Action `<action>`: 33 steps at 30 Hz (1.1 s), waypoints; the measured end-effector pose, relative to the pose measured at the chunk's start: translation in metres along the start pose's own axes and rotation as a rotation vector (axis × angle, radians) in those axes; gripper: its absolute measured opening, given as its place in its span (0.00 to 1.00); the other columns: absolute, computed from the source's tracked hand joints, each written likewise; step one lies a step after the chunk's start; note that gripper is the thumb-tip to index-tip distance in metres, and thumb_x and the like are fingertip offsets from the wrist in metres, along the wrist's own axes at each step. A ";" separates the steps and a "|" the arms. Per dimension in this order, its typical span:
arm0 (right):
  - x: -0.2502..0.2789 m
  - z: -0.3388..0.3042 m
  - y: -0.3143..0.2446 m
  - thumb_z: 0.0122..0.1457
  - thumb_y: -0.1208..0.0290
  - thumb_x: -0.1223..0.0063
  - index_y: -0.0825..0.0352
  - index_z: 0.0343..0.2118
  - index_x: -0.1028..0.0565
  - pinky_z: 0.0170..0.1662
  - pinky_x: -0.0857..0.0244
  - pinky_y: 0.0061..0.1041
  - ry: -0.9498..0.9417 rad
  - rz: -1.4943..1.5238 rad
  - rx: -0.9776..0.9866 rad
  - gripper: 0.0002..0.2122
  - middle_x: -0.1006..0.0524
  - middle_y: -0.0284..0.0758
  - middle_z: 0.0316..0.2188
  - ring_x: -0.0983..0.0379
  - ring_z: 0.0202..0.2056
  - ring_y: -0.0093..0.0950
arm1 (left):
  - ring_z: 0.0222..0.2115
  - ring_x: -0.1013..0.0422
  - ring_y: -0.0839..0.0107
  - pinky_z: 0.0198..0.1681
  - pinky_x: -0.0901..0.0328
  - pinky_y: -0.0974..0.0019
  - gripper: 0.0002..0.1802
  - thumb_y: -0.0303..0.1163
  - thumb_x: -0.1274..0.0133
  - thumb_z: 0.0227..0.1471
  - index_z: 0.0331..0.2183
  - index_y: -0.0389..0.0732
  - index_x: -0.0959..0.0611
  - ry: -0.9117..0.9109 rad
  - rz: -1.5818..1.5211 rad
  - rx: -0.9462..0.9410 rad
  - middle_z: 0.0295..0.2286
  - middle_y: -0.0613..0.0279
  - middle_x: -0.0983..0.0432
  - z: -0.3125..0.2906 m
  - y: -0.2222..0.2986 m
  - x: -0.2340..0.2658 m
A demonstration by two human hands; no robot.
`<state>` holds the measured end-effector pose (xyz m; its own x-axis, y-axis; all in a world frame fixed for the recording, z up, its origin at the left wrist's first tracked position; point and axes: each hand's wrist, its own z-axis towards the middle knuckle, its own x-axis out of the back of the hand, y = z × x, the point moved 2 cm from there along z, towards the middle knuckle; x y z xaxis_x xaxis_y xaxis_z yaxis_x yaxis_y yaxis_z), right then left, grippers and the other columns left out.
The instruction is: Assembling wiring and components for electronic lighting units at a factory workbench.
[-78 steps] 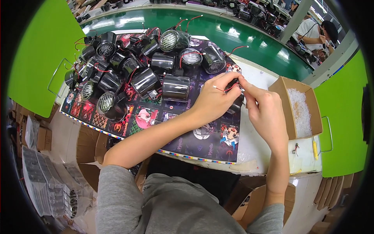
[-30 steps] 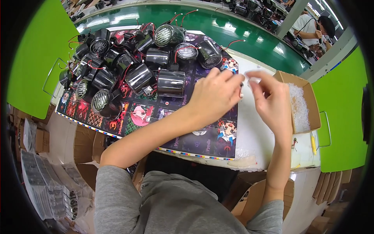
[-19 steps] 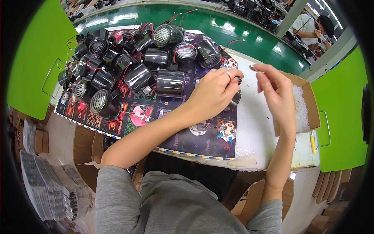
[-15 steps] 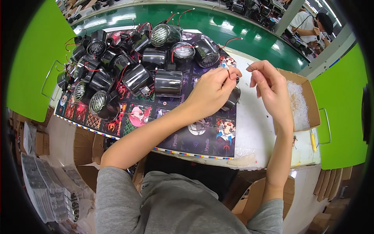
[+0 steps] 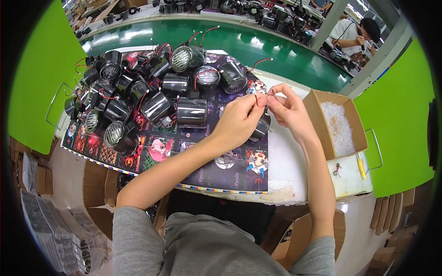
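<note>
1. Head view: pinches a red wire (image 5: 258,102) between thumb and forefinger of the left hand (image 5: 235,122), fingers closed on it (just where the wire loops out at the fingertips).
2. Brings the bent fingers of the right hand (image 5: 291,110) right up against the left fingertips; cannot tell whether gripping anything there (too small and covered).
3. Has a black can (image 5: 261,129) directly below both hands, at the right edge of a printed sheet (image 5: 209,174), partly hidden behind the left hand.
4. To the left, on the same sheet, shows a crowded heap of more black cans (image 5: 158,109), mostly tipped on their sides, several with silver grilles and thin red wires poking up.
5. To the right, on the white table (image 5: 294,168), includes a cardboard box (image 5: 318,129) with small clear pieces (image 5: 338,131) inside, then, nearer the body, a small part with a red lead (image 5: 338,170) beside a yellow tool (image 5: 361,168).
6. Beyond the sheet, shows a shiny green belt (image 5: 230,39), then another bench with more black parts (image 5: 276,17) and, at upper right, a co-worker (image 5: 345,37) (head bent, dark tool in hand).
</note>
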<state>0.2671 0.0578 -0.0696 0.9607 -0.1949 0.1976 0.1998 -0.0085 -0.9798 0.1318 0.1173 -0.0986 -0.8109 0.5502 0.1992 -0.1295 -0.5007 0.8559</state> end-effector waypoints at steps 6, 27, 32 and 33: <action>0.001 -0.005 -0.008 0.57 0.64 0.51 0.62 0.41 0.30 0.18 0.58 0.12 -0.065 0.093 -0.041 0.11 0.37 0.19 0.17 0.49 0.17 0.09 | 0.27 0.32 0.61 0.32 0.39 0.64 0.13 0.33 0.60 0.56 0.36 0.35 0.26 -0.034 -0.108 0.142 0.24 0.52 0.30 0.000 0.009 0.002; 0.017 -0.099 -0.064 0.50 0.80 0.49 0.69 0.26 0.32 0.18 0.48 0.11 0.187 -0.078 0.382 0.03 0.30 0.29 0.19 0.39 0.18 0.13 | 0.26 0.31 0.73 0.30 0.35 0.70 0.18 0.33 0.63 0.56 0.47 0.39 0.29 -0.380 -0.263 0.173 0.29 0.57 0.26 -0.003 0.012 0.001; 0.059 -0.190 -0.064 0.47 0.77 0.49 0.70 0.20 0.35 0.09 0.51 0.16 0.163 0.232 0.587 0.07 0.33 0.34 0.14 0.42 0.11 0.19 | 0.27 0.30 0.75 0.25 0.35 0.69 0.16 0.31 0.58 0.54 0.44 0.38 0.29 -0.316 0.009 0.007 0.28 0.57 0.25 -0.006 0.016 0.006; 0.069 -0.216 -0.067 0.47 0.76 0.49 0.70 0.18 0.34 0.10 0.50 0.16 0.142 0.217 0.587 0.07 0.32 0.35 0.15 0.40 0.11 0.19 | 0.25 0.30 0.72 0.26 0.35 0.66 0.15 0.30 0.55 0.52 0.42 0.37 0.28 -0.281 0.003 -0.007 0.26 0.55 0.26 -0.004 0.021 0.005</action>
<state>0.2788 -0.1668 0.0034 0.9644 -0.2600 -0.0490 0.1142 0.5760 -0.8094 0.1222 0.1070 -0.0819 -0.6213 0.7118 0.3276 -0.1314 -0.5068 0.8520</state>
